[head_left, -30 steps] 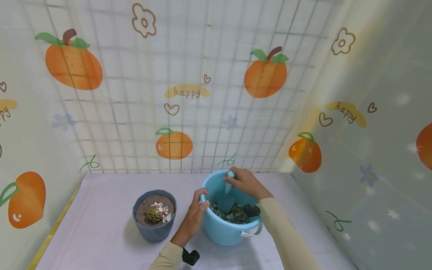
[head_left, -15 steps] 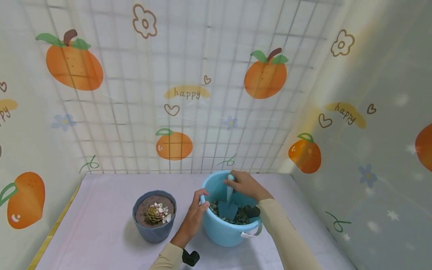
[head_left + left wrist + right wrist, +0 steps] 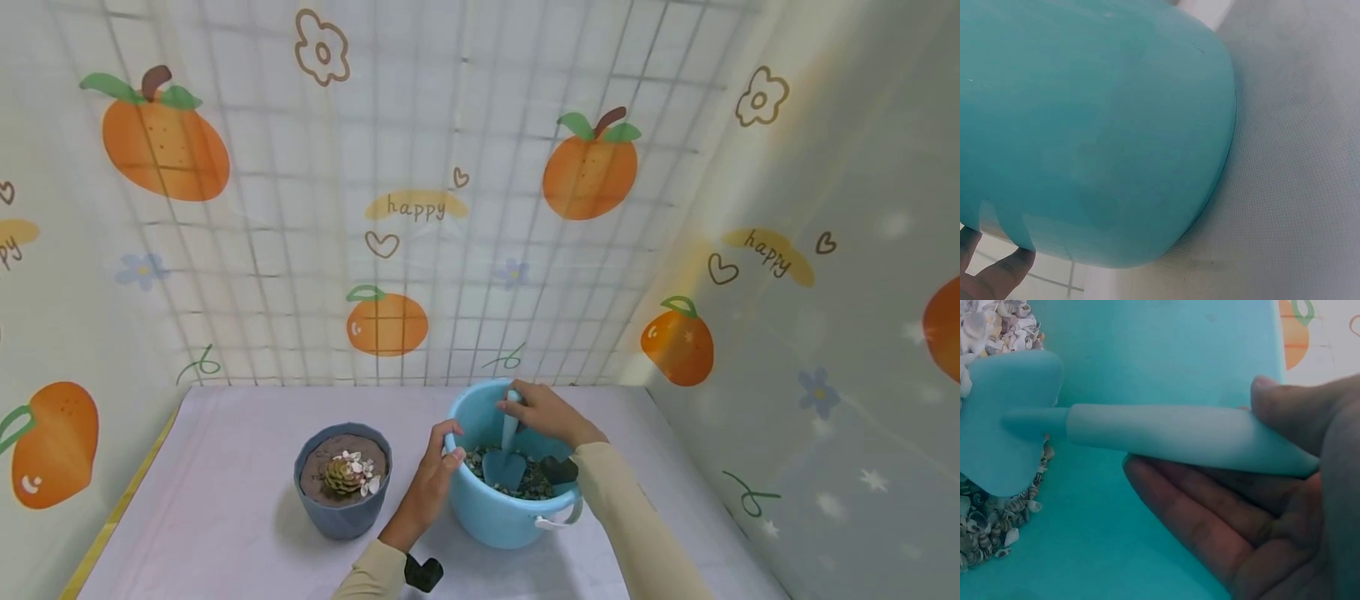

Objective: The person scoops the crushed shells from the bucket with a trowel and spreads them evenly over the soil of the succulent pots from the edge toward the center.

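A light blue bucket (image 3: pixel 495 521) stands on the table with a layer of small shells (image 3: pixel 1004 525) inside. My left hand (image 3: pixel 431 475) holds the bucket's left rim, thumb and fingers on the edge; in the left wrist view, fingertips (image 3: pixel 1013 265) touch its wall (image 3: pixel 1104 125). My right hand (image 3: pixel 551 412) reaches over the far rim and grips the pale handle of a blue trowel (image 3: pixel 506 458). The trowel's handle points up, and its blade (image 3: pixel 1007 419) lies against the shells, the tip partly out of view in the right wrist view.
Left of the bucket stands a grey-blue pot (image 3: pixel 341 517) with brown soil, a succulent (image 3: pixel 342 475) and white petals or shells. A white bucket handle (image 3: pixel 558 521) hangs at the right front. A white table (image 3: pixel 202 500) meets a fruit-printed curtain (image 3: pixel 450 267) over a wire grid.
The trowel's blade has shifted down and toward me over the shells and turned slightly, now sitting lower in the bucket. My right hand dropped a little. The left hand stayed put.
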`<state>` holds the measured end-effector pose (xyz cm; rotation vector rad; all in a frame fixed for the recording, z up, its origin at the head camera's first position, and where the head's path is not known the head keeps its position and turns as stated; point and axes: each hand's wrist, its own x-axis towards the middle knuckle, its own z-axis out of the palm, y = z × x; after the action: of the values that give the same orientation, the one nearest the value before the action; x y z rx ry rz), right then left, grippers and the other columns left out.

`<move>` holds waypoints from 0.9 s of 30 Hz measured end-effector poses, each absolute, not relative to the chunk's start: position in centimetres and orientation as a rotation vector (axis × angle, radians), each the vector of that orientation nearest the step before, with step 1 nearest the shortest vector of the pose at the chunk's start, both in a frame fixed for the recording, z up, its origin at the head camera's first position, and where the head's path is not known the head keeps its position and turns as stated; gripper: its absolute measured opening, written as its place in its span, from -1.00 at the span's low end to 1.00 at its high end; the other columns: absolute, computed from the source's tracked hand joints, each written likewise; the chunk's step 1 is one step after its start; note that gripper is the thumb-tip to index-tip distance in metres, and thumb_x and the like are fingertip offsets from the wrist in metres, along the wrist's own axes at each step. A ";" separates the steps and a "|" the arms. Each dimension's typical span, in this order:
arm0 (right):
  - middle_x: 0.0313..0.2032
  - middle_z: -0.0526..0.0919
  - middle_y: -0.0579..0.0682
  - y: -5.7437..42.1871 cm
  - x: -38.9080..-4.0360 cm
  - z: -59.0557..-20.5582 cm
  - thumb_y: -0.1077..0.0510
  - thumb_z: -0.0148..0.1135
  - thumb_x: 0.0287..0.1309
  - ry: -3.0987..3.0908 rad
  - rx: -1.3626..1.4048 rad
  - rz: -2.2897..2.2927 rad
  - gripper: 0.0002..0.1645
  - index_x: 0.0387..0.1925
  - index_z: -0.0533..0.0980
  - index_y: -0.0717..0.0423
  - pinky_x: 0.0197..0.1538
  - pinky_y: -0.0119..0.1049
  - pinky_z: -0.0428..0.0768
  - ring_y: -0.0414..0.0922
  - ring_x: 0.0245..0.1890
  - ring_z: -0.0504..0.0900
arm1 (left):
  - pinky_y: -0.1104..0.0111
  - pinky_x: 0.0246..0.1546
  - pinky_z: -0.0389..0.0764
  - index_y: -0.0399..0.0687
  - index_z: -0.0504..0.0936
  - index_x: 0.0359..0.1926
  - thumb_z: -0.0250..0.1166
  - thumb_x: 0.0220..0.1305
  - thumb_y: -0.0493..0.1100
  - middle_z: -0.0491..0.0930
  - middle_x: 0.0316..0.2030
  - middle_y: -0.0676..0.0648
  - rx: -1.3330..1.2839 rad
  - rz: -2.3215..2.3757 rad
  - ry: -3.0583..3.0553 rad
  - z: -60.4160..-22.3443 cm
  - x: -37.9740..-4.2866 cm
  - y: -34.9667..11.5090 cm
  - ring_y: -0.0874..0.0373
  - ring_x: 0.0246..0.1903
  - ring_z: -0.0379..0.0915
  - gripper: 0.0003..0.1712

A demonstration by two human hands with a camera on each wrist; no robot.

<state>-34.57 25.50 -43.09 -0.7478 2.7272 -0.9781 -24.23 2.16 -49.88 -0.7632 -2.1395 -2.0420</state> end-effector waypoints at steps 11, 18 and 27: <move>-0.33 0.58 0.08 25.3 -34.4 -43.0 0.00 0.07 0.43 2.636 -0.738 -1.017 -0.74 -0.16 0.46 0.14 -0.17 0.06 0.59 0.02 -0.29 0.61 | -0.07 0.17 0.15 -0.13 0.15 0.25 -0.12 0.52 -0.17 0.06 0.35 -0.40 -0.757 -2.038 -2.144 -49.7 -24.0 2.2 -0.14 0.30 0.04 -0.64; -0.36 0.56 0.08 25.4 -34.4 -43.1 0.00 0.08 0.43 2.638 -0.744 -1.020 -0.74 -0.19 0.46 0.14 -0.17 0.09 0.58 0.01 -0.31 0.61 | -0.10 0.18 0.14 -0.06 0.16 0.24 -0.12 0.51 -0.18 0.05 0.36 -0.40 -0.754 -2.045 -2.130 -49.8 -24.0 2.3 -0.15 0.31 0.03 -0.66; -0.35 0.58 0.08 25.3 -34.4 -43.1 0.00 0.09 0.42 2.658 -0.731 -0.990 -0.74 -0.19 0.47 0.12 -0.20 0.06 0.59 0.00 -0.35 0.62 | -0.12 0.18 0.13 -0.05 0.17 0.23 -0.14 0.51 -0.18 0.05 0.35 -0.41 -0.754 -2.043 -2.115 -49.8 -24.0 2.4 -0.17 0.31 0.03 -0.67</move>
<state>-34.37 25.32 -43.11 -0.7307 2.6580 -0.9901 -23.95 2.39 -49.79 -0.7537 -2.1150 -2.0425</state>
